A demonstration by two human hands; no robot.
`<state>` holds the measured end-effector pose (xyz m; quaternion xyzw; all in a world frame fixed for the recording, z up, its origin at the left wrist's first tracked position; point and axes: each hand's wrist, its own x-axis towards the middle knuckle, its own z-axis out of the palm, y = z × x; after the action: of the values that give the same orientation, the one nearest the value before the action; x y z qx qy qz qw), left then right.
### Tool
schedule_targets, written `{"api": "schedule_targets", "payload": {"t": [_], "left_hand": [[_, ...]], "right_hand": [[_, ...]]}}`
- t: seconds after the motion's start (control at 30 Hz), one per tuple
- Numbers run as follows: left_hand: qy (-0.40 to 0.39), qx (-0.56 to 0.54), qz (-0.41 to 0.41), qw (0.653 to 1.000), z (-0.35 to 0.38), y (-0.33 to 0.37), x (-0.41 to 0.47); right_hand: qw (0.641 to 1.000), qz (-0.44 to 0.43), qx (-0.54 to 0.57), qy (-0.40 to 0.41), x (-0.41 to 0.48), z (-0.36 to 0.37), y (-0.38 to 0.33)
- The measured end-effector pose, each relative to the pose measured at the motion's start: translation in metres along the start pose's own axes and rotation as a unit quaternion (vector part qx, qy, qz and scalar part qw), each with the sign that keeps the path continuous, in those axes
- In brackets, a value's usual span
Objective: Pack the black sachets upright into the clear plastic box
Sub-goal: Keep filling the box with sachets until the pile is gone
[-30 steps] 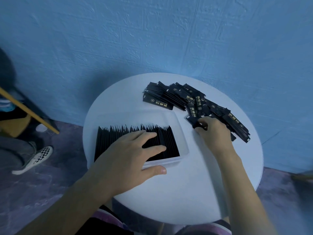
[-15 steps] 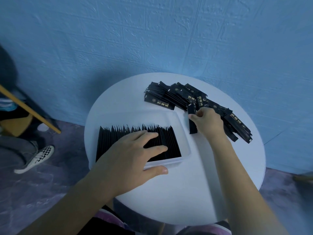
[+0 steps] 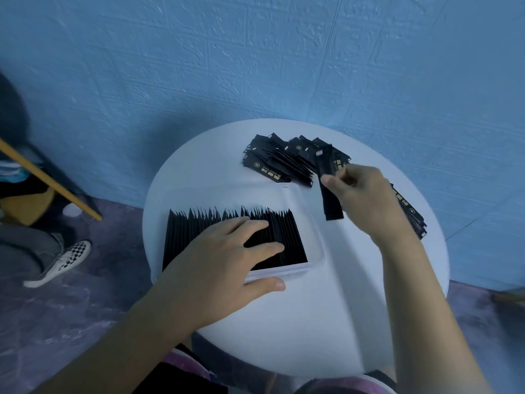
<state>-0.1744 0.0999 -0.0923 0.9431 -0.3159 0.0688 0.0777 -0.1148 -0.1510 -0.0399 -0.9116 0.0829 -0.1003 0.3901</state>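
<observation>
Your left hand (image 3: 224, 260) lies flat, fingers straight across the upright sachets (image 3: 199, 231) in the clear plastic box (image 3: 318, 243), thumb outside its near wall. Your right hand (image 3: 363, 203) hovers just right of the box, pinching a single sachet (image 3: 331, 203) that hangs end-down, with the loose pile (image 3: 284, 163) on the round table (image 3: 312, 322) just behind it.

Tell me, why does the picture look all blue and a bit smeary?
Head view: a cool blue cast tints the round table and wall; the right hand and its pinched sachet are slightly motion-blurred; the left hand on the packed sachets looks sharper; the wide lens bends the wall lines.
</observation>
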Motion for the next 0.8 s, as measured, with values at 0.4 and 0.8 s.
{"api": "schedule_targets", "payload": {"t": [0.4, 0.8], "left_hand": [[-0.004, -0.013, 0.000, 1.000, 0.003, -0.001, 0.000], [0.004, -0.019, 0.004, 1.000, 0.005, -0.003, 0.000]], "right_hand": [[0.936, -0.114, -0.317, -0.097, -0.050, 0.041, -0.041], [0.934, -0.053, -0.286, -0.209, -0.040, 0.030, -0.044]]}}
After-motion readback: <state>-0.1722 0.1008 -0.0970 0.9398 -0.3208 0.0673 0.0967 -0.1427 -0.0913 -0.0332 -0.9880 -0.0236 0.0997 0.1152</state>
